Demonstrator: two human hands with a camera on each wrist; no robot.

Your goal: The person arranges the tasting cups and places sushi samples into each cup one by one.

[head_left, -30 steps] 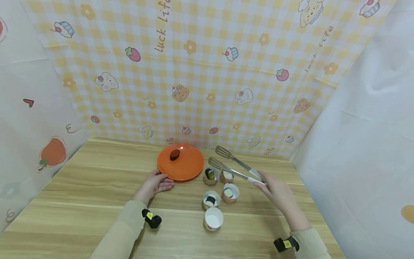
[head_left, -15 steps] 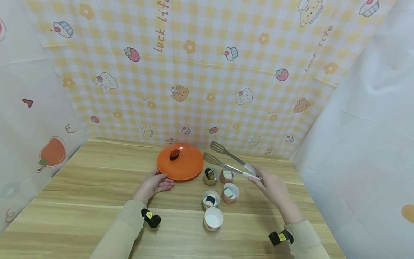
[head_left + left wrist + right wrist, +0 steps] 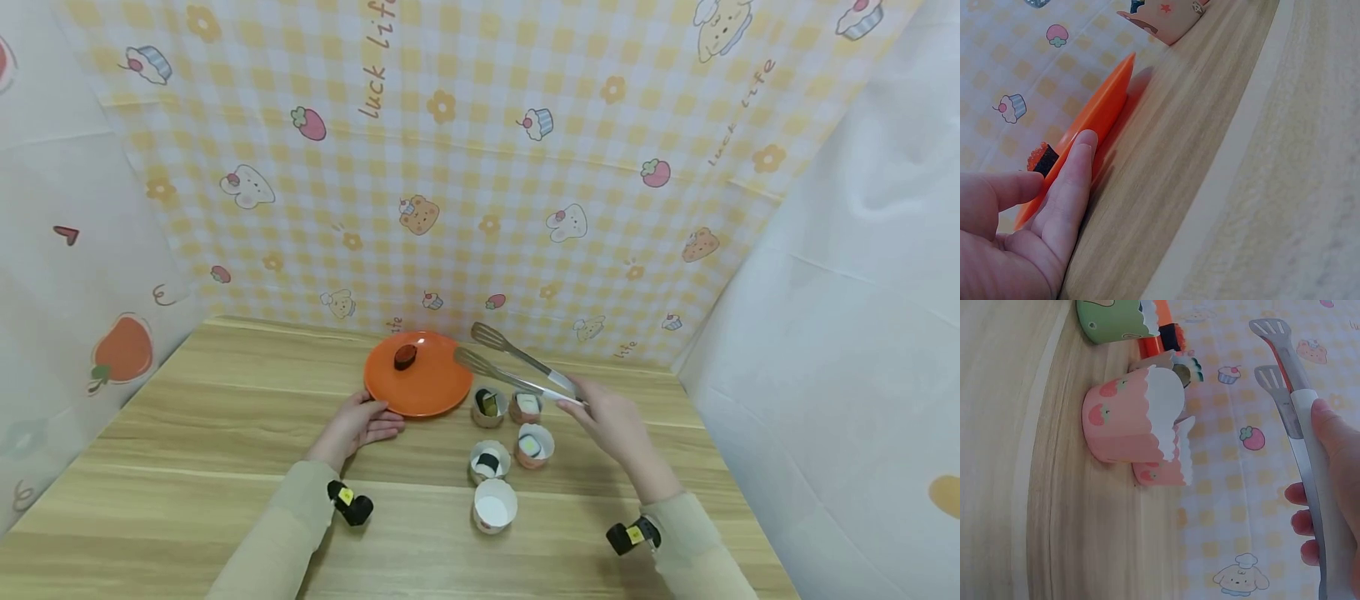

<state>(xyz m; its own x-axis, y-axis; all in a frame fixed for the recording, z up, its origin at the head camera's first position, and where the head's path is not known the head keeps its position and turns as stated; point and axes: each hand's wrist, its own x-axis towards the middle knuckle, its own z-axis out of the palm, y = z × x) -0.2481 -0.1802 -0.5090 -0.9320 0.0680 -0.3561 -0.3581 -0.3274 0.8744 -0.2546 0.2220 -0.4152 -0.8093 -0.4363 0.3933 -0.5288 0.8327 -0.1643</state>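
In the head view, my left hand (image 3: pixel 360 427) holds the near left rim of an orange plate (image 3: pixel 420 398). The left wrist view shows the thumb over the rim and the fingers (image 3: pixel 1075 175) along its underside. On the plate lies a toy roe sushi (image 3: pixel 405 357), dark-sided with a red top. My right hand (image 3: pixel 613 418) grips metal tongs (image 3: pixel 553 397) by their white handles. Their slotted tips are spread apart, holding nothing, over the plate's right edge and beyond. In the right wrist view, the tongs (image 3: pixel 1311 434) are held above the cups.
Right of the plate stand several paper cups, among them a pink cup (image 3: pixel 1116 415) and a green cup (image 3: pixel 1110 322). Most hold toy sushi, including a black-banded white piece (image 3: pixel 488 463); the nearest cup (image 3: pixel 495 521) shows only its white inside. A patterned cloth (image 3: pixel 450 167) hangs behind the wooden table (image 3: pixel 225 417).
My right hand has moved left with the tongs, bringing their tips from above the cups toward the plate's right edge. My left hand and the plate have stayed put.
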